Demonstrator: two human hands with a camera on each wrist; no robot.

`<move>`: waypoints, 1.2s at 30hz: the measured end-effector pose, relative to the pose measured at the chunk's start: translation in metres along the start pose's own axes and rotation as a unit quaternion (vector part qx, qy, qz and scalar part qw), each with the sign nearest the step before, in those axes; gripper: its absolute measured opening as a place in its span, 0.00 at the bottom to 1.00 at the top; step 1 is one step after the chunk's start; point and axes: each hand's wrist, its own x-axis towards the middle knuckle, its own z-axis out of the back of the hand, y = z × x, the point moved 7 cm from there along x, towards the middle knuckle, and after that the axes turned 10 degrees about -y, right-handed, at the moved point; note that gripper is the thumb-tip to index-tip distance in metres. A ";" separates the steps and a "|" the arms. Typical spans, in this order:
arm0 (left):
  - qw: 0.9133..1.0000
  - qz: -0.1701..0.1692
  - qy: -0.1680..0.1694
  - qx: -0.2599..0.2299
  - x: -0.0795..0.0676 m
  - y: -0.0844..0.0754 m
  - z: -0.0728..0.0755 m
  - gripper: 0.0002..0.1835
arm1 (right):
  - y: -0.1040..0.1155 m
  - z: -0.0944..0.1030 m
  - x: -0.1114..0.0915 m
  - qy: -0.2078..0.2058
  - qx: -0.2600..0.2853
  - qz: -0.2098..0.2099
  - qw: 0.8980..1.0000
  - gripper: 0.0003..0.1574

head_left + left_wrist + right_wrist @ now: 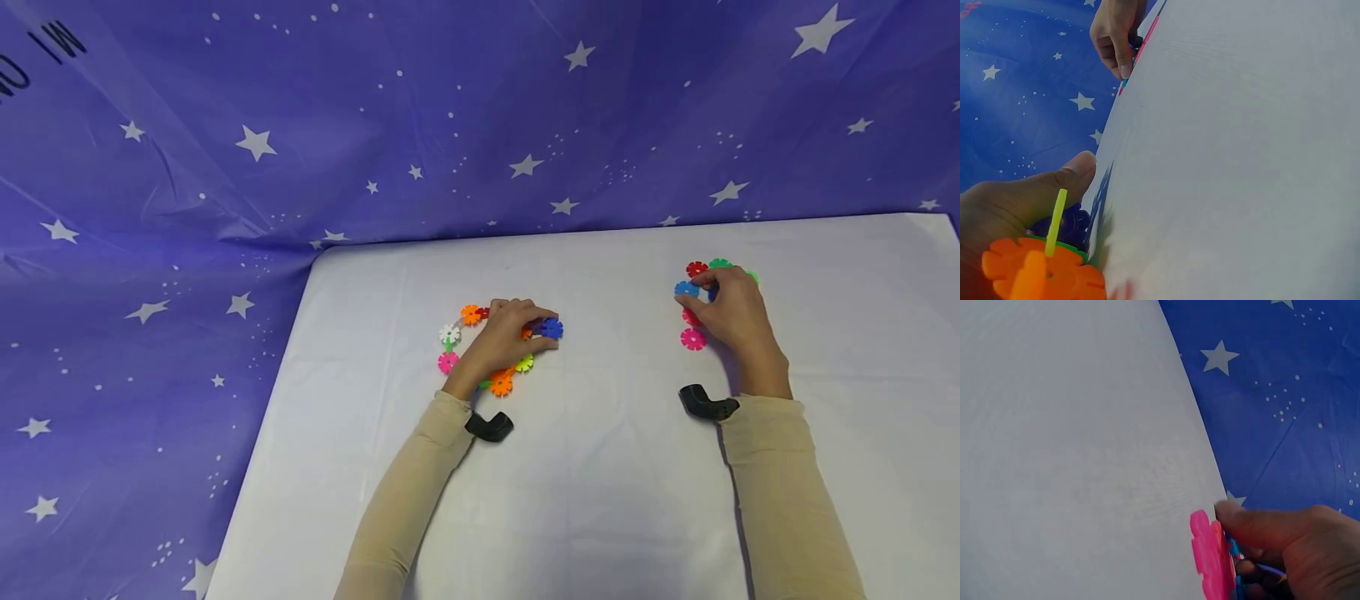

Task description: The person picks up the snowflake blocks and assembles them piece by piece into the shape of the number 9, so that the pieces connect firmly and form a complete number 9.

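On the left of the table lies a ring of notched plastic flower discs, with a white disc (449, 334), a pink disc (447, 362) and an orange disc (501, 383) showing. My left hand (495, 337) covers part of that ring, its fingers and thumb on either side of a dark blue disc (552, 327). In the left wrist view another orange disc (1047, 275) is close to the camera. Farther right, my right hand (733, 310) pinches a light blue disc (686, 288) within a second group. There, a red disc (697, 268), a green disc (720, 264) and a pink disc (693, 339) surround the fingers.
A white cloth covers the table (600, 483). Behind it and to the left hangs a purple backdrop with stars (450, 125). Black curved mounts sit at each wrist, the left mount (489, 427) and the right mount (707, 404) just above the cloth.
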 end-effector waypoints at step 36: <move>0.998 0.016 0.030 -0.049 -0.003 0.002 0.005 0.22 | 0.122 -0.092 -0.046 0.161 0.130 0.167 0.964 0.06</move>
